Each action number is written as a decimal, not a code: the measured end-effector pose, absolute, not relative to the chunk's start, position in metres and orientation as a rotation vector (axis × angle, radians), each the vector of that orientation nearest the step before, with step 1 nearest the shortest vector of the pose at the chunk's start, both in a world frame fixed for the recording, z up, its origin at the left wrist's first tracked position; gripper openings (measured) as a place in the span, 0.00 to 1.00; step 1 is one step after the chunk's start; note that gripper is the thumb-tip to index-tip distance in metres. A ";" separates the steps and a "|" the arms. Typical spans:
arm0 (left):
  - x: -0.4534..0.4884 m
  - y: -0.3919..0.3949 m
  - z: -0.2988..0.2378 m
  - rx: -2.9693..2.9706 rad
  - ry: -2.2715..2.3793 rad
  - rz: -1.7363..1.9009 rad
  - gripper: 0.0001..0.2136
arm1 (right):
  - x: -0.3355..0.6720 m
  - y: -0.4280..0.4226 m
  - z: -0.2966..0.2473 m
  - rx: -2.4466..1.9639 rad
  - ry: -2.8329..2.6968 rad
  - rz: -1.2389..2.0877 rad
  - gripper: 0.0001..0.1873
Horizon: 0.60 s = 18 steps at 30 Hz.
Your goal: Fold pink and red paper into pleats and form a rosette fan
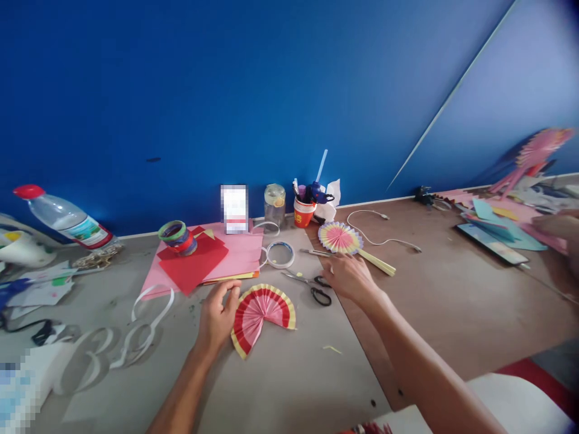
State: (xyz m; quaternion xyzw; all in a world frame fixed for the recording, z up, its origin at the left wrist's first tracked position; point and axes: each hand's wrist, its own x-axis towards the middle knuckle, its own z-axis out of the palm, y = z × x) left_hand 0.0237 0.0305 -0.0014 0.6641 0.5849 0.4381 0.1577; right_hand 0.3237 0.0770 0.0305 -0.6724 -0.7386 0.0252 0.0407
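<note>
My left hand rests on the table with its fingers curled against the left edge of a red, pink and yellow pleated paper fan, half unfolded. My right hand reaches forward, back up, fingers hidden on the far side. It hovers just right of black-handled scissors and near a round pink and yellow paper fan with a yellow stick handle. Whether it holds anything I cannot tell.
Red and pink paper sheets, tape rolls, a tape ring, a glass jar, a pen cup and a white cable lie behind. A lying water bottle is at left. Another person's hand and papers sit far right.
</note>
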 end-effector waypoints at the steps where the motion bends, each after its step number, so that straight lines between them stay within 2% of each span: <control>1: 0.025 0.030 0.000 1.921 1.662 1.259 0.09 | 0.329 0.072 0.028 -2.120 -2.265 0.076 0.08; 8: 0.025 0.030 -0.004 1.960 1.636 1.310 0.08 | 0.346 0.061 0.014 -2.231 -2.231 0.096 0.10; 15: 0.024 0.029 0.001 1.953 1.583 1.322 0.08 | 0.352 0.059 0.025 -2.109 -2.349 0.124 0.05; 18: 0.025 0.027 0.003 1.942 1.582 1.320 0.08 | 0.347 0.060 0.030 -2.069 -2.301 0.111 0.10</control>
